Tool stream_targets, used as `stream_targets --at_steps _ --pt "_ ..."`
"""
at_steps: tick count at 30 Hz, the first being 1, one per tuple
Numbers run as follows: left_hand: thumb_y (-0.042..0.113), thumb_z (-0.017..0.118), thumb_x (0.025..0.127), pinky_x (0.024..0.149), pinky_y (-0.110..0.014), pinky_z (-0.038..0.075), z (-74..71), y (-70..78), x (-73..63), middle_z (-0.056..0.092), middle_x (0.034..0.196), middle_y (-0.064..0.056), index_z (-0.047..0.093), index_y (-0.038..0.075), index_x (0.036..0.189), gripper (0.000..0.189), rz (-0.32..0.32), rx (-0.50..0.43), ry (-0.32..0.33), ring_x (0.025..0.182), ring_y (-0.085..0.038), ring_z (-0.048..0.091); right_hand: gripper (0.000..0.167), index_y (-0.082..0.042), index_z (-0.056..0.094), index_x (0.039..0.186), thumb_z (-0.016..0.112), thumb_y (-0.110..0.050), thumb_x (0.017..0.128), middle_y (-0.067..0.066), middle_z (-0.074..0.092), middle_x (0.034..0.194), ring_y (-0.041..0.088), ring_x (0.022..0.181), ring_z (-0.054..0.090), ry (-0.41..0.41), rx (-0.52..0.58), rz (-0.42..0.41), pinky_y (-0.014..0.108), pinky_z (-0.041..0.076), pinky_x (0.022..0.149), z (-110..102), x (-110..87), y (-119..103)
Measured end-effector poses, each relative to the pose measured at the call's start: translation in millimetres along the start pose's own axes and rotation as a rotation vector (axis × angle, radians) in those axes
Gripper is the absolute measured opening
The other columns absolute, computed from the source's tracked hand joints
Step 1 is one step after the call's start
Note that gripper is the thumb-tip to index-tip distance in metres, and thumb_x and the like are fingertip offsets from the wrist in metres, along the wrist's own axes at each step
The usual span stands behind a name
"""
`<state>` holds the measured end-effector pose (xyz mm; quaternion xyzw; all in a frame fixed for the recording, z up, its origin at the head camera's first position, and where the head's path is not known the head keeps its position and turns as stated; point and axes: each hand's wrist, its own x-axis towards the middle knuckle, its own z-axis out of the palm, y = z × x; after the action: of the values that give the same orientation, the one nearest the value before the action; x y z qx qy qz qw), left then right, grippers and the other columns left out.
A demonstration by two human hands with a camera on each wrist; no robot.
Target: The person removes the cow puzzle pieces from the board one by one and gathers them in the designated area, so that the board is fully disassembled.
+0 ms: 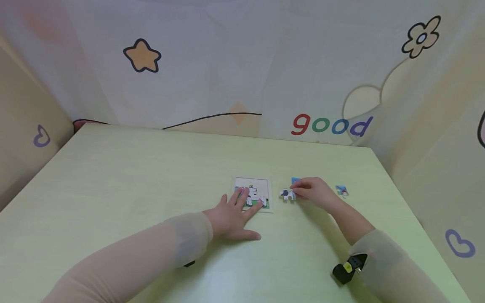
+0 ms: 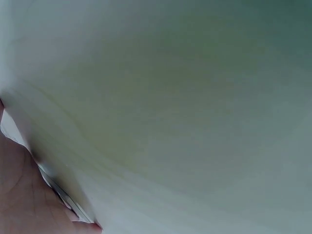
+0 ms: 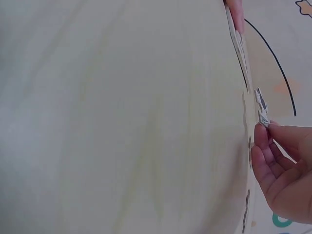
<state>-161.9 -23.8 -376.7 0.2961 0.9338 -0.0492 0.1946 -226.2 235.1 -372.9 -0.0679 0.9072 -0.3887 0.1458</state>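
From my feed, the puzzle board [image 1: 265, 184] lies flat on a pale yellow-green table [image 1: 132, 181] with faint grain-like streaks, its picture partly filled in with a white animal on green. My left hand [image 1: 235, 216] has its fingers spread over the board's lower left part, the thumb out on the near side of it. My right hand [image 1: 314, 191], just right of the board, pinches a black-and-white puzzle piece [image 1: 286, 195] between thumb and fingertips; the right wrist view has it raised off the surface.

Beyond that piece, also right of the board, a blue piece [image 1: 295, 180] is half covered by my right hand, and a blue-and-red piece [image 1: 342, 190] sits farther right.

Behind the board, past the table's far edge, rises a pale printed backdrop [image 1: 212, 75]: an orange star [image 1: 142, 56] up and left of the board, a flower [image 1: 422, 38] high to the right, and the multicoloured word "good" [image 1: 328, 125] lower on that side. Purple hearts mark the side panels, well left and well right of the board. My left wrist view gives mostly blurred pale surface.
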Motion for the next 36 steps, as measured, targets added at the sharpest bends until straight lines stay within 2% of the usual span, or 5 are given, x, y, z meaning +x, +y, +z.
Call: stream_targets --at_steps 8,14,23,30,36 --pt "0.077 0.029 0.082 0.106 -0.056 0.015 3.9 1.5 5.4 -0.006 0.155 -0.014 0.003 0.033 0.15 0.085 0.001 0.0 0.003 0.14 -0.036 -0.003 0.026 0.003 0.062 0.115 0.056 -0.011 0.094 0.019 0.06 0.113 0.02 0.091 0.056 0.011 -0.018 0.034 0.029 0.051 0.079 -26.0 -15.5 23.6" --pt "0.08 0.027 0.08 0.106 -0.057 0.015 10.8 -1.2 12.1 -0.008 0.155 -0.014 0.002 0.034 0.15 0.087 -0.009 0.005 0.012 0.14 -0.037 -0.005 0.027 0.008 0.061 0.114 0.056 -0.009 0.094 0.022 0.06 0.112 0.019 0.088 0.058 0.03 -0.033 0.011 0.028 0.051 0.077 -40.5 -25.7 36.2" --pt "0.076 0.03 0.083 0.107 -0.056 0.015 2.5 -0.5 1.5 -0.006 0.155 -0.014 0.003 0.032 0.151 0.085 -0.012 -0.011 0.001 0.14 -0.036 -0.003 0.028 0.012 0.057 0.114 0.054 -0.007 0.094 0.024 0.059 0.109 0.014 0.084 0.057 0.048 -0.038 0.041 0.022 0.051 0.071 -62.1 -40.0 58.1" --pt "0.078 0.028 0.082 0.106 -0.057 0.014 6.1 -2.7 5.4 -0.007 0.155 -0.014 0.003 0.032 0.15 0.086 -0.012 -0.014 0.01 0.14 -0.036 -0.005 0.027 0.012 0.057 0.113 0.052 -0.009 0.095 0.011 0.061 0.092 0.017 0.078 0.051 0.077 -0.124 0.099 0.024 0.046 0.064 -80.4 -47.0 81.8" --pt "0.077 0.031 0.082 0.106 -0.057 0.014 5.4 -2.5 5.9 -0.007 0.155 -0.015 0.004 0.032 0.151 0.086 -0.009 -0.041 0.014 0.14 -0.036 -0.005 0.024 0.012 0.058 0.109 0.051 -0.006 0.095 0.01 0.061 0.09 0.018 0.076 0.052 0.093 -0.156 0.099 0.025 0.046 0.062 -85.3 -51.3 88.7"
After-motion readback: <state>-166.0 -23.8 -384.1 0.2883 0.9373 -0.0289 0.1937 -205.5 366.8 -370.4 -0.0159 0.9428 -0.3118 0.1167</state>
